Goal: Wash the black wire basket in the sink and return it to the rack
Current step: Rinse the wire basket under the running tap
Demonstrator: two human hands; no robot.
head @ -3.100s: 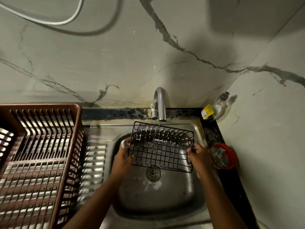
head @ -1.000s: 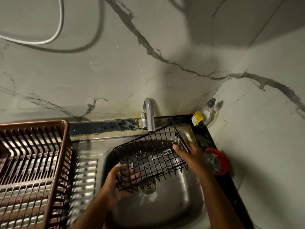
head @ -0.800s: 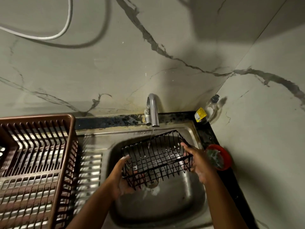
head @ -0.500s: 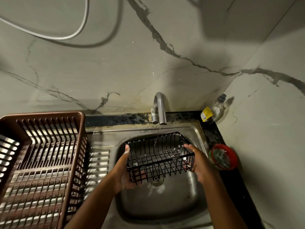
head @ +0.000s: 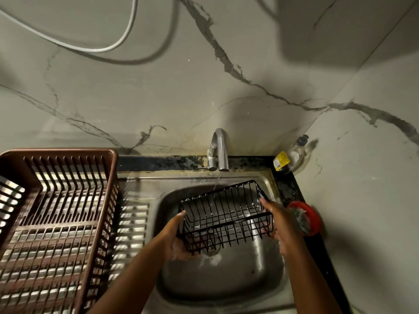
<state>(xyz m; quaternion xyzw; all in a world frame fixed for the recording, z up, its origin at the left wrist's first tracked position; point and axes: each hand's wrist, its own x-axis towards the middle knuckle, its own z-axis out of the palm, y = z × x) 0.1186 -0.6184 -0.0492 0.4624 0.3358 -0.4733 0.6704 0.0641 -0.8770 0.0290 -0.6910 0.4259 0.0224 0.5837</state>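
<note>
Far left: brown slatted rack (head: 56, 214) on the steel drainboard (head: 132, 225), nothing visible in it. White cable (head: 108, 47) loops across the marble wall above.

Left hand (head: 178, 239) is under the near-left corner of the black wire basket (head: 224, 216), palm up, fingers (head: 181, 217) curled up round the left end wall, soap suds on the skin.

Basket is held over the sink (head: 267, 264) bowl, clear of the bottom, opening up, tilted so the far-right corner sits highest. Drain (head: 212, 251) shows through the wires below it. Suds cling to some wires.

Tap (head: 220, 150) is running: a thin stream drops onto the basket's far rim.

Right hand (head: 280, 223) grips the right end, thumb over the top rim, the other fingers wrapped round the outside of the end wall.

Right of the sink on the dark surface (head: 288, 184): red tub (head: 313, 217) holding a scrubber, touching nothing else; soap bottle (head: 293, 154) with a yellow label in the back corner.
</note>
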